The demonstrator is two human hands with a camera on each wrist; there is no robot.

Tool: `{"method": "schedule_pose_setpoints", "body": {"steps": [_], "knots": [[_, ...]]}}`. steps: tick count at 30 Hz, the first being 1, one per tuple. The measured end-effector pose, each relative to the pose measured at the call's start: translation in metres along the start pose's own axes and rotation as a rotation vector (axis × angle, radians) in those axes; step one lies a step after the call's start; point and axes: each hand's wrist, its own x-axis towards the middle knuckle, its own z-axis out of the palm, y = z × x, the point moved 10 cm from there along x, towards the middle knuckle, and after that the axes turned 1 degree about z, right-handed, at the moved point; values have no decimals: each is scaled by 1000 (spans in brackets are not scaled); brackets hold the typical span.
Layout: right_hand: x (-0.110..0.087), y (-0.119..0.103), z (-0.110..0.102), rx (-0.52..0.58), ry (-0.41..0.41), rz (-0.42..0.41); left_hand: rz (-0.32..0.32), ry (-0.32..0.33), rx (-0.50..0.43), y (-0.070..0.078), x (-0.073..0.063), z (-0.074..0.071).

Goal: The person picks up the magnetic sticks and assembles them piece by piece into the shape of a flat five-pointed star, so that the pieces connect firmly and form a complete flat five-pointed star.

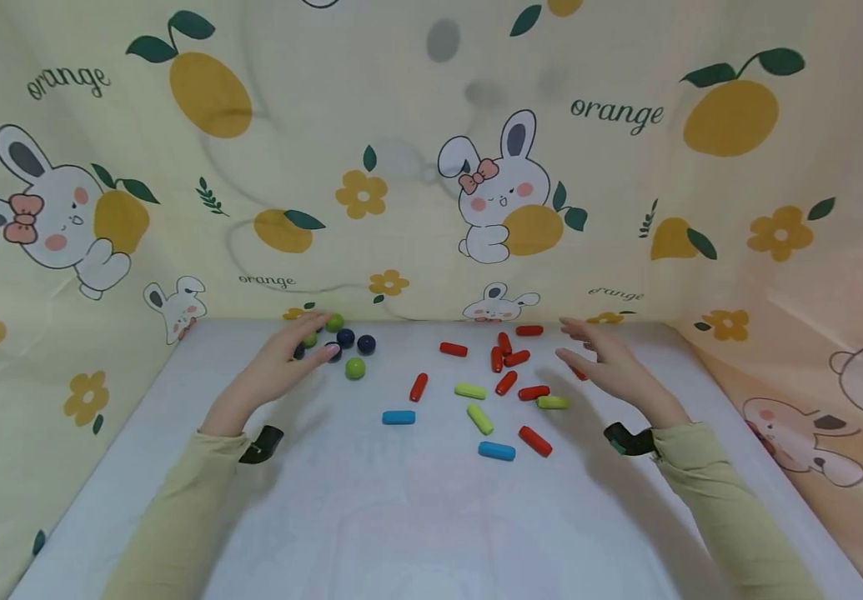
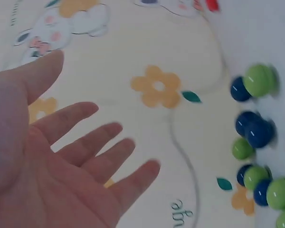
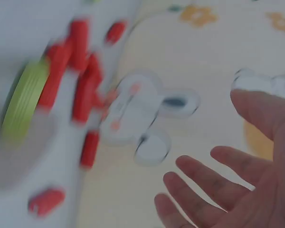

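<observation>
My left hand (image 1: 281, 360) is held above the table's far left, fingers spread apart and holding nothing; its open palm also shows in the left wrist view. Below and beside it lie dark blue balls (image 1: 367, 344) and green balls (image 1: 355, 368), some hidden behind the hand. At the right, my right hand (image 1: 605, 360) hovers with loosely extended fingers, nothing in its grasp. Nearest to it are red cylinders (image 1: 534, 392) and a yellow-green cylinder (image 1: 553, 402). One red piece (image 1: 579, 374) is partly covered by that hand. Two blue cylinders (image 1: 398, 417) lie farther forward.
The white table (image 1: 401, 517) meets a fabric backdrop (image 1: 401, 100) printed with rabbits and oranges at the back and sides. Several red and yellow-green cylinders (image 1: 479, 419) are scattered mid-table. Each wrist wears a black strap (image 1: 262, 444).
</observation>
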Motion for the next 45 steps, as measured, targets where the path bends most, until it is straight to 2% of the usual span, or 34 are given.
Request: {"method": "schedule_pose_setpoints", "body": {"steps": [5,8,10,13,20,23,26,30,36,45], "knots": [[-1,-33,4,167,76,-95,23,20,-220,13,-5,-2],[-1,-48,15,247,69,-107,22,45,-316,14,-8,3],[0,-55,26,273,52,-100,13,63,-359,11,-10,10],[2,-66,44,316,18,-79,-19,66,-393,4,-13,28],[9,-89,100,439,-72,-133,-112,-30,-440,-13,-15,85],[12,-95,124,480,-106,-137,-151,-47,-466,-17,-15,100],[13,-101,144,472,-135,-148,-199,-54,-473,-21,-17,112],[15,-111,165,460,-186,-184,-244,-47,-435,-27,-18,122],[21,-114,191,451,-251,-149,-260,-22,-410,-32,-15,130],[28,-113,211,340,-237,-79,-296,-32,-394,-39,-15,141]]}}
